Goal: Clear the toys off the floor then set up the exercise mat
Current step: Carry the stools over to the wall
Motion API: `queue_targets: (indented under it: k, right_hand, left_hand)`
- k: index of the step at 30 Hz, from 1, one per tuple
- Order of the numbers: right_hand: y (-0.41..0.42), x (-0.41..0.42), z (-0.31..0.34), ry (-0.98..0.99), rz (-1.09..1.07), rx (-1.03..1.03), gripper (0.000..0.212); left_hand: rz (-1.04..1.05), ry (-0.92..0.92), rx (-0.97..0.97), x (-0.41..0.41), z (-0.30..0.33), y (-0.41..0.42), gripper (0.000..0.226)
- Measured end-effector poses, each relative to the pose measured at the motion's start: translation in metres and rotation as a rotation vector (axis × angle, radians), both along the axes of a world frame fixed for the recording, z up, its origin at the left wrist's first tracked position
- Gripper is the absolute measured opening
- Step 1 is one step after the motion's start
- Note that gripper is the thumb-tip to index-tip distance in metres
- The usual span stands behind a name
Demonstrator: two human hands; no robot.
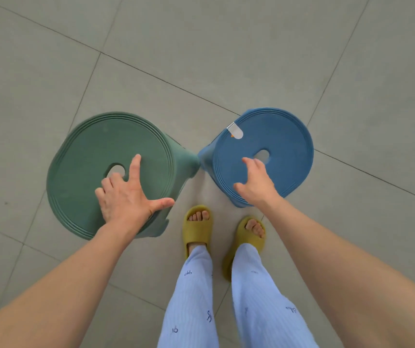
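Note:
Two round plastic stools are below me, each with an oval hole in the middle of its seat. My left hand lies on the green stool, with two fingers hooked into its hole and the index finger and thumb spread over the seat. My right hand rests on the blue stool, with its fingers curled into the edge of that hole. Both stools tilt inward and their legs touch between them. No toys or exercise mat are in view.
Grey floor tiles stretch in every direction. My feet in yellow slippers stand just behind the stools, below light blue trousers. A strip of white tape sticks to the blue seat's rim.

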State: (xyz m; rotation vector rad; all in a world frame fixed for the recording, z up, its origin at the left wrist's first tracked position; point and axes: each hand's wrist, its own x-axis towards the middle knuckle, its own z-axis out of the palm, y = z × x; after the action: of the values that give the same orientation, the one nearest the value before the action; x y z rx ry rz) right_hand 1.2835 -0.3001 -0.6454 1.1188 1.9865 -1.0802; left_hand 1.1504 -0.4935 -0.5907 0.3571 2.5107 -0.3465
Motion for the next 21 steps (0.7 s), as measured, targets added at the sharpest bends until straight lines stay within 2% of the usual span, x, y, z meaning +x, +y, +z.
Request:
queue_targets:
  k: [5, 9, 16, 21]
  right_hand:
    - [0.000, -0.014, -0.027, -0.061, 0.024, 0.017, 0.092]
    - [0.002, -0.022, -0.042, -0.118, -0.175, 0.035, 0.112]
    - [0.010, -0.013, -0.033, -0.095, -0.202, 0.092, 0.121]
    - [0.005, 0.008, 0.001, -0.095, -0.260, 0.098, 0.122]
  left_hand:
    - [0.050, 0.009, 0.016, -0.002, -0.018, -0.003, 0.120]
    - [0.062, -0.005, 0.011, -0.007, -0.027, -0.005, 0.120]
    - [0.063, -0.015, 0.030, -0.014, -0.026, -0.005, 0.119]
    - [0.022, -0.037, 0.040, -0.013, -0.006, 0.004, 0.119]
